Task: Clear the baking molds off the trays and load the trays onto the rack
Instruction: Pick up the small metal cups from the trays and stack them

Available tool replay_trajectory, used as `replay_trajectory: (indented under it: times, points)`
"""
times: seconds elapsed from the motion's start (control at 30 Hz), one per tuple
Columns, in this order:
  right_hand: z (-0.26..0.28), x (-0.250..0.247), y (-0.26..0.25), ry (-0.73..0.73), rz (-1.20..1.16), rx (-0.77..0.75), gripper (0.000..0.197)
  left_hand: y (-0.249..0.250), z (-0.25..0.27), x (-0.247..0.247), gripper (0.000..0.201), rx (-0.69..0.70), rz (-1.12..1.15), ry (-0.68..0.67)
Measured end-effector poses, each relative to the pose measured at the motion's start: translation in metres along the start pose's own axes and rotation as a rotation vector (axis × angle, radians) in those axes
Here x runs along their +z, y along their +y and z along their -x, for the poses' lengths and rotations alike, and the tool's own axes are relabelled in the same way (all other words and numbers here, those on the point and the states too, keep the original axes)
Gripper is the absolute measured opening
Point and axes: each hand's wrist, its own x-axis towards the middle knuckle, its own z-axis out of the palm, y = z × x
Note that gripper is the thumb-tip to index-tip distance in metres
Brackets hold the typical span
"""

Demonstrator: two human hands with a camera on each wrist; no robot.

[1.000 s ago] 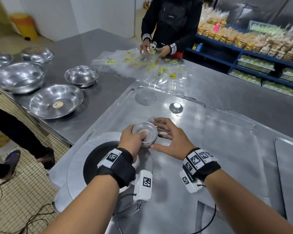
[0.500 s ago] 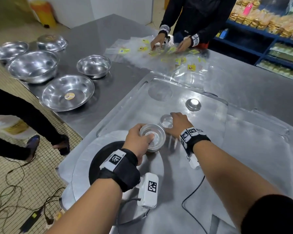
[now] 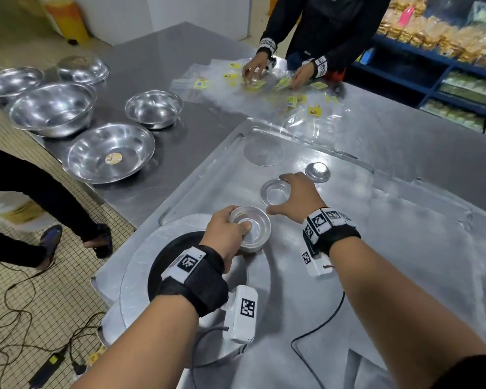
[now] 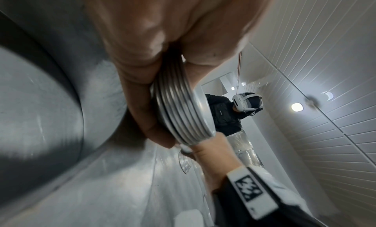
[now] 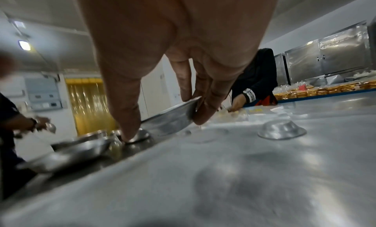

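Note:
My left hand [image 3: 232, 230] grips a nested stack of small round aluminium molds [image 3: 251, 230], held just above the near end of the big aluminium tray [image 3: 348, 276]. In the left wrist view the stack's stacked rims [image 4: 181, 114] show between thumb and fingers. My right hand [image 3: 293, 192] is farther out on the tray, its thumb and fingers curled round a single mold [image 3: 274, 193]. The right wrist view shows this mold [image 5: 173, 117] pinched at the rim and tilted. One upside-down mold [image 3: 317, 172] lies just beyond, free, also visible as a dome [image 5: 281, 130].
A flat round disc [image 3: 263, 150] lies at the tray's far end. A round pan with a dark centre [image 3: 141, 270] sits under my left wrist. Several steel bowls [image 3: 108, 153] stand on the table at left. Another person [image 3: 320, 29] sorts labelled plastic bags across the table.
My right hand left the stack, reached farther out on the tray and took hold of the single mold. The left hand kept the stack in about the same place.

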Motion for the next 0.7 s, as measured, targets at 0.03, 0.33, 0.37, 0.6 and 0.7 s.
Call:
replay_trajectory:
  times: [0.03, 0.33, 0.37, 0.6, 0.7]
  points:
    - [0.008, -0.007, -0.005, 0.03, -0.038, -0.024, 0.095, 0.001, 0.001, 0.001, 0.025, -0.001, -0.002, 0.009]
    - [0.096, -0.061, -0.044, 0.096, -0.087, -0.222, 0.089, 0.005, 0.014, 0.007, 0.028, -0.113, 0.13, 0.034]
    - [0.104, -0.062, -0.046, 0.082, -0.072, -0.239, 0.089, 0.006, 0.016, 0.009, 0.031, -0.124, 0.155, 0.012]
    - [0.137, -0.059, -0.048, 0.012, -0.001, -0.253, 0.093, 0.005, 0.026, 0.023, 0.04, -0.08, 0.103, -0.129]
    - [0.144, -0.056, -0.045, 0.01, -0.011, -0.244, 0.094, 0.003, 0.032, 0.031, 0.031, -0.045, 0.028, -0.123]
